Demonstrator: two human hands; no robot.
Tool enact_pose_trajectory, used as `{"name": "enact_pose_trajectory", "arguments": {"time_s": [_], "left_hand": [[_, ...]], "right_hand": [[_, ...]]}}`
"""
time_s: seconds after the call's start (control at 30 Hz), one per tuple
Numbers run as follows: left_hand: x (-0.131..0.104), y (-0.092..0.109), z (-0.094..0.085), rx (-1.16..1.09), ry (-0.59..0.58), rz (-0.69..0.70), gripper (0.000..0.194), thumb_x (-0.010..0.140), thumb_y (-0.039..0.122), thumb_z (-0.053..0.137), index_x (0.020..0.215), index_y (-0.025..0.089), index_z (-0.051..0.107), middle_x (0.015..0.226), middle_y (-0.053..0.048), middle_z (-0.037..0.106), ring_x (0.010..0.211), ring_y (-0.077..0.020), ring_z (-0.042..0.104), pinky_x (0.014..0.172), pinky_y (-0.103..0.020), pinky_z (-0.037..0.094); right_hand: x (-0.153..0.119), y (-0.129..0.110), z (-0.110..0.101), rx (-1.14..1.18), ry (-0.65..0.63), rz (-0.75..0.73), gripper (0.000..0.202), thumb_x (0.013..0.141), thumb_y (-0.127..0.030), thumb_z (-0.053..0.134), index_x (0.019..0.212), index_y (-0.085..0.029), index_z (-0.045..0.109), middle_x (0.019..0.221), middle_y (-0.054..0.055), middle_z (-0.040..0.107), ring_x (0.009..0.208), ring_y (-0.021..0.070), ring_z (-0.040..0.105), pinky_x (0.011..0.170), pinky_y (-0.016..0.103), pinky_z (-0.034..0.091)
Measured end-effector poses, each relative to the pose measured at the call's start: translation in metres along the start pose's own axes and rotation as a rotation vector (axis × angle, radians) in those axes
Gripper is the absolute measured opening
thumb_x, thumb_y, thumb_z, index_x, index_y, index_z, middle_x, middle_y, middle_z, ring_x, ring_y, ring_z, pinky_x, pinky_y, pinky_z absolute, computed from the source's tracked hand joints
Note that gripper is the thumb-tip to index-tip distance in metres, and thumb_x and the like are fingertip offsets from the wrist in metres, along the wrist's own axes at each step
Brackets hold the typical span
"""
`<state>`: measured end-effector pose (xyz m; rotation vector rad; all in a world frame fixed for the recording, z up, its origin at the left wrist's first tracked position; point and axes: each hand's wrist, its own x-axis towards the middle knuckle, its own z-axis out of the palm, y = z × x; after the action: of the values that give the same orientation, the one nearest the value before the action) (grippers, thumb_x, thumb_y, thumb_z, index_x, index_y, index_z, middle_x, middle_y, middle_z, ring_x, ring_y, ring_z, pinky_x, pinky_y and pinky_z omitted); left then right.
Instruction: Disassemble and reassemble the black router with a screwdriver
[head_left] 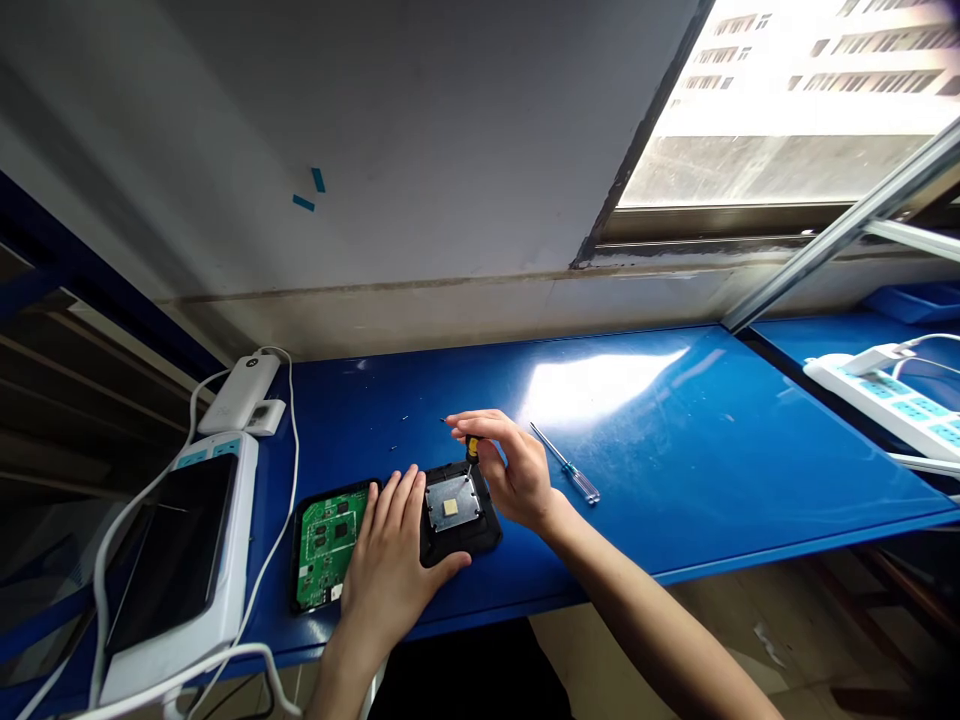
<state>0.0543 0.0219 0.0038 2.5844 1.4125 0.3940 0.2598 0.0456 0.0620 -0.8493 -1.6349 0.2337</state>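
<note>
My right hand grips a short screwdriver with a yellow and black handle. Its tip meets the upper right corner of a silver metal plate with a pale square pad in its middle. That plate sits in a black plastic housing. Spread flat, my left hand presses on the housing's left edge, thumb along its front. Left of this hand lies a green circuit board in a black shell, partly covered by the hand. A second screwdriver with a clear blue handle rests right of my right hand.
Several tiny screws lie behind the housing. At the left are a white power strip with a black phone on it, a white charger and loose white cables. Another power strip stands far right, past a metal frame.
</note>
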Motion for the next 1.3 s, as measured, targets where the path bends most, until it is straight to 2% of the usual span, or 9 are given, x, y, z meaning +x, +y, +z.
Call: {"name": "enact_pose_trajectory", "arguments": {"time_s": [0.13, 0.2, 0.4, 0.57, 0.73, 1.03, 1.1, 1.2, 1.3], "left_hand": [[0.000, -0.001, 0.001, 0.011, -0.012, 0.002, 0.095, 0.084, 0.070, 0.065, 0.155, 0.016, 0.031, 0.158, -0.018, 0.047, 0.149, -0.0364, 0.039, 0.123, -0.061, 0.029], [0.000, -0.001, 0.000, 0.019, -0.017, 0.002, 0.095, 0.084, 0.069, 0.065, 0.155, 0.015, 0.032, 0.158, -0.018, 0.046, 0.149, -0.0361, 0.038, 0.123, -0.061, 0.029], [0.001, 0.000, 0.000, 0.025, -0.045, -0.020, 0.094, 0.083, 0.069, 0.066, 0.153, 0.013, 0.036, 0.160, -0.018, 0.043, 0.150, -0.0361, 0.037, 0.124, -0.060, 0.028], [0.000, 0.000, 0.001, 0.007, -0.023, -0.020, 0.093, 0.083, 0.068, 0.066, 0.153, 0.016, 0.034, 0.159, -0.017, 0.046, 0.149, -0.0356, 0.038, 0.124, -0.059, 0.028], [-0.001, 0.001, 0.002, -0.007, 0.000, -0.007, 0.092, 0.084, 0.064, 0.067, 0.155, 0.019, 0.030, 0.159, -0.016, 0.046, 0.150, -0.0350, 0.037, 0.123, -0.059, 0.028], [0.000, 0.000, 0.003, -0.048, -0.003, -0.016, 0.094, 0.082, 0.067, 0.067, 0.157, 0.022, 0.030, 0.159, -0.015, 0.047, 0.149, -0.0360, 0.038, 0.124, -0.060, 0.026], [0.000, 0.000, 0.003, -0.043, -0.005, -0.016, 0.093, 0.083, 0.067, 0.067, 0.156, 0.022, 0.031, 0.159, -0.014, 0.046, 0.150, -0.0359, 0.037, 0.124, -0.060, 0.026], [-0.001, 0.001, 0.002, -0.035, -0.011, -0.020, 0.093, 0.084, 0.064, 0.068, 0.156, 0.019, 0.031, 0.160, -0.015, 0.044, 0.151, -0.0350, 0.036, 0.124, -0.060, 0.026], [-0.001, 0.002, 0.000, -0.034, -0.023, -0.028, 0.092, 0.083, 0.062, 0.069, 0.155, 0.019, 0.032, 0.161, -0.015, 0.043, 0.151, -0.0347, 0.036, 0.124, -0.059, 0.027]], "right_hand": [[0.004, -0.002, -0.001, -0.062, 0.051, -0.036, 0.017, 0.100, -0.034, 0.061, 0.114, -0.026, 0.064, 0.106, 0.009, 0.070, 0.094, 0.0204, 0.072, 0.075, 0.036, 0.063], [0.007, -0.004, -0.001, -0.124, 0.105, -0.033, 0.014, 0.096, -0.031, 0.069, 0.108, -0.026, 0.067, 0.097, 0.006, 0.066, 0.084, 0.0182, 0.070, 0.068, 0.032, 0.062], [0.006, -0.003, -0.001, -0.123, 0.068, 0.000, 0.029, 0.099, -0.007, 0.051, 0.116, -0.026, 0.063, 0.105, 0.007, 0.074, 0.098, 0.0179, 0.072, 0.081, 0.034, 0.062], [0.003, -0.001, -0.002, -0.047, 0.033, 0.026, 0.024, 0.100, -0.011, 0.048, 0.113, -0.026, 0.061, 0.115, 0.008, 0.072, 0.101, 0.0185, 0.072, 0.082, 0.035, 0.062], [0.010, -0.006, -0.001, -0.138, 0.116, 0.023, 0.010, 0.093, -0.018, 0.069, 0.099, -0.025, 0.067, 0.094, 0.003, 0.063, 0.082, 0.0168, 0.068, 0.070, 0.032, 0.061], [0.006, -0.008, 0.006, -0.085, 0.025, 0.058, 0.035, 0.099, -0.006, 0.039, 0.115, -0.025, 0.063, 0.114, 0.008, 0.074, 0.103, 0.0188, 0.072, 0.083, 0.037, 0.062], [0.007, -0.008, 0.004, -0.092, 0.035, 0.064, 0.027, 0.099, -0.010, 0.045, 0.111, -0.025, 0.065, 0.114, 0.008, 0.071, 0.100, 0.0196, 0.071, 0.080, 0.037, 0.061], [0.011, -0.009, 0.001, -0.150, 0.100, 0.054, 0.010, 0.095, -0.018, 0.065, 0.101, -0.025, 0.070, 0.096, 0.005, 0.065, 0.082, 0.0174, 0.067, 0.068, 0.032, 0.059], [0.014, -0.008, 0.000, -0.179, 0.120, 0.053, 0.015, 0.096, -0.014, 0.064, 0.103, -0.026, 0.071, 0.089, 0.003, 0.066, 0.076, 0.0153, 0.067, 0.066, 0.029, 0.058]]}}
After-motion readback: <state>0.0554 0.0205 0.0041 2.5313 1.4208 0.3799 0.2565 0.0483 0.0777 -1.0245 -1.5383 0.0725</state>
